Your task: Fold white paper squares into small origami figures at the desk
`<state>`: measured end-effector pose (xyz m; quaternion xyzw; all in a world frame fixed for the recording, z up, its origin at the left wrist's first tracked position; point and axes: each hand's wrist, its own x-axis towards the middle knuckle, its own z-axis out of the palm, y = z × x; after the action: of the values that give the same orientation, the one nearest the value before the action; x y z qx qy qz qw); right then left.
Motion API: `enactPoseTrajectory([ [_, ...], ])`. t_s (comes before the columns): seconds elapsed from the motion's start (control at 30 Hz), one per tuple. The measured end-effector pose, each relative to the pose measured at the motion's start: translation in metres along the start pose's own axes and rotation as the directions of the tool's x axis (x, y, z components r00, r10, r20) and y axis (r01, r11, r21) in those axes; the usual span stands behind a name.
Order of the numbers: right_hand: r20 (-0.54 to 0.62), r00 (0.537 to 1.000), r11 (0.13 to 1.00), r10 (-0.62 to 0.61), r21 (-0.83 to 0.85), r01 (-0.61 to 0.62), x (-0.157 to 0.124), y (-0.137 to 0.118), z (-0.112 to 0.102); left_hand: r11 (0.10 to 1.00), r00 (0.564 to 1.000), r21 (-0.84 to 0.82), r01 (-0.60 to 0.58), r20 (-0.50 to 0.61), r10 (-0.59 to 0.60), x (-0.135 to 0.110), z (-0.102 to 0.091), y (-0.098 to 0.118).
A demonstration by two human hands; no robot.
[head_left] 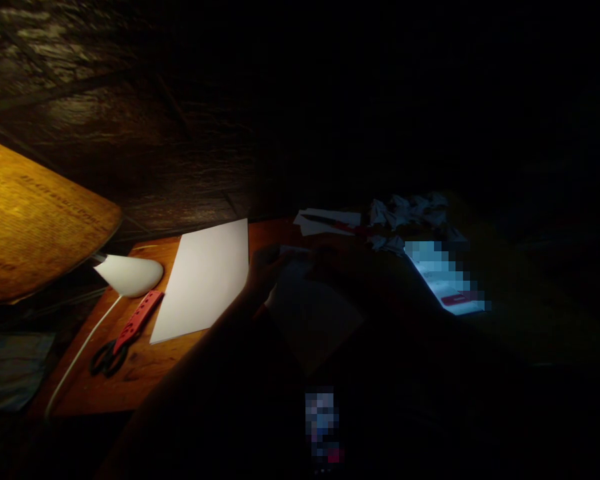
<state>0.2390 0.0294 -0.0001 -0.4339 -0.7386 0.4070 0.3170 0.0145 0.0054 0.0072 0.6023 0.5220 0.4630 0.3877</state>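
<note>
A sheet of paper (313, 320), dim in the shadow, hangs at an angle in front of me with one corner pointing down. My left hand (264, 268) is closed on its upper left edge. Close to the upper right edge is my right hand (335, 261), so dark that its fingers cannot be made out. Left of my hands, a larger blank white sheet (200, 283) lies flat on the wooden table (147, 363). Whatever lies under the held paper is lost in the dark.
At left stand a white lamp base (133, 275) and yellow shade (40, 223). Scissors with black handles (109, 358) and a red perforated cover (139, 320) lie nearby. Behind are paper pieces (307, 225), several folded paper shapes (405, 212) and a lit screen (437, 283).
</note>
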Motion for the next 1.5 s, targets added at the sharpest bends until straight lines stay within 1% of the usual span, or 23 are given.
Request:
enactPoseTrajectory([
  [0.03,-0.047,0.998,0.998,0.035,0.045,-0.032,0.003,0.004,0.0,1.0,1.0,-0.007,0.008,-0.022,-0.008,0.0,0.0,0.002],
  [0.07,-0.067,0.996,0.996,0.052,0.075,-0.047,0.005,0.009,0.001,1.0,0.999,-0.019,0.018,-0.036,-0.018,0.0,-0.001,0.003],
  [0.1,-0.115,0.992,0.994,0.056,0.105,-0.044,0.008,0.013,0.001,0.999,0.998,-0.04,0.028,-0.047,-0.03,-0.001,0.0,0.004],
  [0.17,-0.171,0.984,0.987,0.051,0.157,-0.024,0.013,0.021,0.003,0.993,0.997,-0.102,0.055,-0.05,-0.06,-0.002,0.001,0.005],
  [0.23,-0.188,0.981,0.983,0.046,0.186,-0.01,0.014,0.023,0.005,0.985,0.995,-0.155,0.073,-0.05,-0.082,-0.003,0.002,0.004],
  [0.3,-0.154,0.986,0.972,0.063,0.233,-0.026,0.012,0.021,0.006,0.981,0.994,-0.174,0.085,-0.047,-0.094,-0.003,0.003,0.0],
  [0.4,-0.015,0.997,0.931,0.078,0.359,-0.068,0.007,0.009,0.005,0.984,0.995,-0.157,0.087,-0.031,-0.093,-0.002,0.003,-0.004],
  [0.43,0.024,0.997,0.925,0.067,0.372,-0.072,0.005,0.005,0.005,0.986,0.996,-0.142,0.085,-0.023,-0.089,-0.002,0.003,-0.004],
  [0.5,0.057,0.997,0.93,0.059,0.359,-0.075,0.003,0.0,0.003,0.991,0.997,-0.11,0.076,-0.01,-0.077,-0.001,0.001,-0.004],
  [0.67,0.013,0.999,0.953,0.051,0.297,-0.053,0.005,0.001,0.003,0.997,0.998,-0.042,0.069,-0.007,-0.069,-0.001,0.0,-0.002],
  [0.83,0.013,1.0,0.961,0.009,0.275,-0.012,0.007,0.004,0.002,0.997,0.998,-0.038,0.061,-0.013,-0.061,-0.001,0.002,-0.004],
  [0.93,0.021,1.0,0.962,0.018,0.272,-0.023,0.006,0.003,0.001,0.997,0.998,-0.043,0.063,-0.011,-0.063,0.0,0.002,-0.005],
  [1.03,0.008,1.0,0.966,0.018,0.257,-0.019,0.005,0.004,0.001,0.998,0.999,-0.028,0.053,-0.009,-0.054,0.0,0.003,-0.004],
  [1.13,0.007,1.0,0.97,-0.01,0.242,0.008,0.006,0.006,0.002,0.999,0.999,-0.02,0.035,0.003,-0.035,0.0,0.002,-0.002],
  [1.27,0.006,0.998,0.985,-0.063,0.162,0.061,0.006,0.006,0.001,1.0,0.998,-0.002,0.028,0.052,-0.028,-0.001,0.002,0.0],
  [1.37,0.051,0.99,0.98,-0.129,0.161,0.12,0.006,0.003,-0.001,0.998,0.993,0.035,0.056,0.106,-0.059,-0.002,0.002,-0.001],
  [1.43,0.097,0.987,0.981,-0.129,0.161,0.112,0.005,0.0,-0.002,0.996,0.983,0.03,0.084,0.159,-0.088,-0.002,0.003,-0.001],
  [1.5,0.114,0.988,0.986,-0.107,0.14,0.091,0.004,-0.002,-0.003,0.994,0.974,0.001,0.112,0.196,-0.111,-0.002,0.003,-0.001],
])
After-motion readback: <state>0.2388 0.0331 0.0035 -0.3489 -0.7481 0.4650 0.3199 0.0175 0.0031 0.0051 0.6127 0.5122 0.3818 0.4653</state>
